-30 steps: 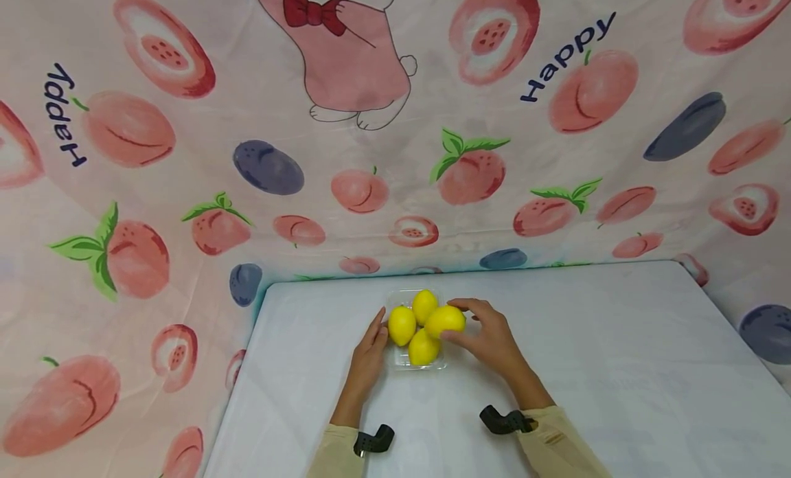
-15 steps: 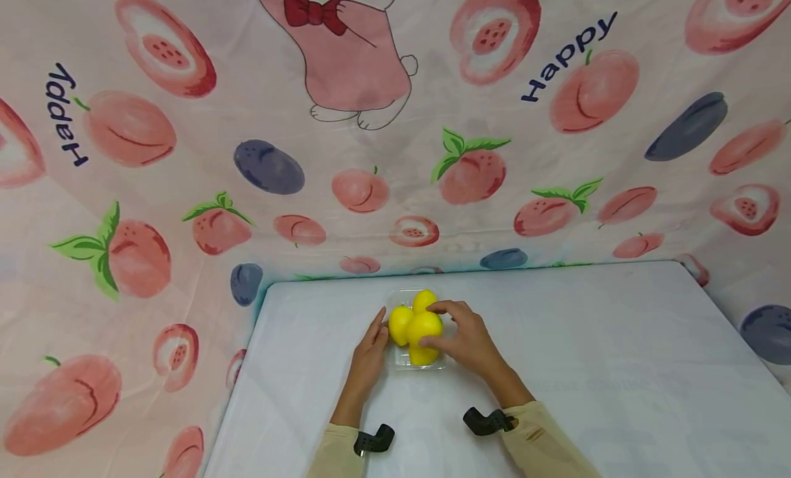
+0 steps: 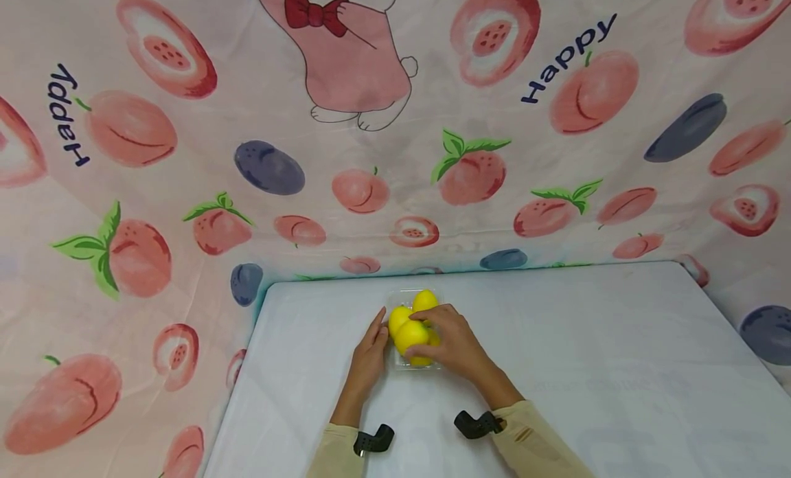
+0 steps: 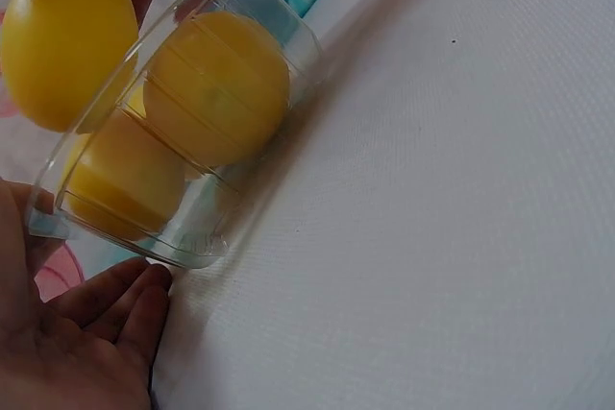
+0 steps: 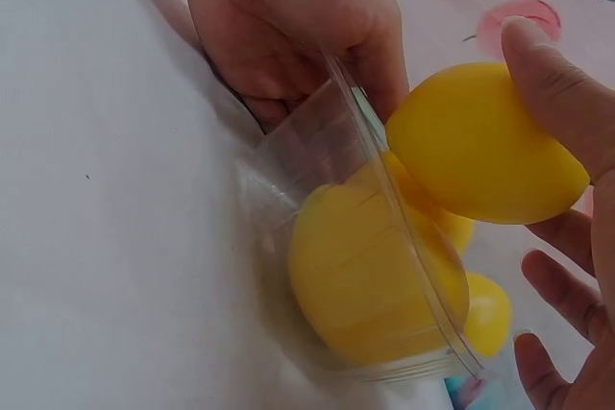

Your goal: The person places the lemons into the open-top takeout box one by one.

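Observation:
My right hand (image 3: 450,342) pinches a yellow lemon (image 3: 410,335) between thumb and fingers, above a clear plastic container (image 3: 402,365). Several more lemons sit in the container, among them one (image 3: 424,300) at its far end. In the right wrist view the gripped lemon (image 5: 485,146) is over the rim, and another lemon (image 5: 370,276) shows through the clear wall. My left hand (image 3: 369,352) rests against the container's left side with fairly straight fingers. From the left wrist, its fingertips (image 4: 144,300) appear at the container's lower edge. Part of the lemons is hidden behind my right hand.
The container stands on a white-covered table (image 3: 593,354), near its far edge. Behind the table hangs a pink cloth (image 3: 371,155) printed with peaches and a rabbit figure. A black wrist mount (image 3: 478,424) is strapped on each sleeve.
My right hand has carried the gripped lemon leftward, from the container's right side to over its middle. My left hand and the container have stayed in place.

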